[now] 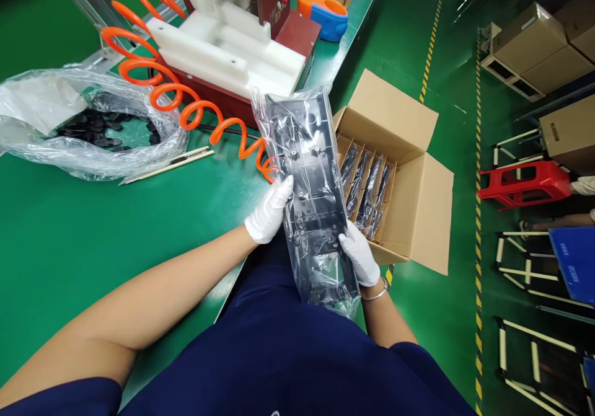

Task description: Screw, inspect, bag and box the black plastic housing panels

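A long black plastic housing point(309, 208), wrapped in a clear plastic bag, is held between my two gloved hands in front of my body. My left hand point(270, 210), in a white glove, grips its left edge with the thumb on top. On the opposite edge, lower down, my right hand point(360, 256) grips the bagged housing, also in a white glove. Just beyond my right hand stands an open cardboard box point(413, 202). Several bagged black parts point(365, 186) stand upright in it between cardboard dividers.
A dark red machine with a white plastic fixture point(232, 56) stands on the green table point(69, 230). An orange coiled air hose point(190, 112) trails from it. Left lie a clear bag point(93, 162) of small black pieces and a thin tool point(167, 165). Tape rolls point(325, 16) sit behind.
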A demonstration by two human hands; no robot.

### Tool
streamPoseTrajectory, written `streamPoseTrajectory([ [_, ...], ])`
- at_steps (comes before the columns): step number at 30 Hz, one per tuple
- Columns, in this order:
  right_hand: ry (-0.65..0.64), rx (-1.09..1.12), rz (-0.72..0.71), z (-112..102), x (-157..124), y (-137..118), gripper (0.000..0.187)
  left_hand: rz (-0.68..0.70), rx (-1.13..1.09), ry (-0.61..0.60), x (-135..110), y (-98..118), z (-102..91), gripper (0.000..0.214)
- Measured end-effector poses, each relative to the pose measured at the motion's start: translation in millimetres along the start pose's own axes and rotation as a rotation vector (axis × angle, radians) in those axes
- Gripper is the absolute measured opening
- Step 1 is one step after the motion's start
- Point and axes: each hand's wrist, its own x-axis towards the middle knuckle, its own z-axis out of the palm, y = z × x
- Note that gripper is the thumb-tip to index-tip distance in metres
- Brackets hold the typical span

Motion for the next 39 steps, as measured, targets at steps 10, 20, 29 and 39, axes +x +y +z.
streamPoseTrajectory([
  [10, 0.233, -0.628, -0.578, -45, 24, -51, 0.053, 0.085, 0.098, -0.118, -2, 1, 3.3, 0.056],
  [20, 0.28, -1.249, -1.033, 34, 57, -102, 0.03, 0.149, 0.133, -0.134, 0, 11, 4.6, 0.058],
  [29, 0.323, -1.341, -0.917, 36, 61, -99, 0.03, 0.137, 0.092, -0.147, 0, 10, 4.2, 0.06],
  [39, 0.471, -1.3, -0.841, 18, 62, -87, 0.029, 0.16, 0.066, -0.172, -3, 12, 5.1, 0.059],
])
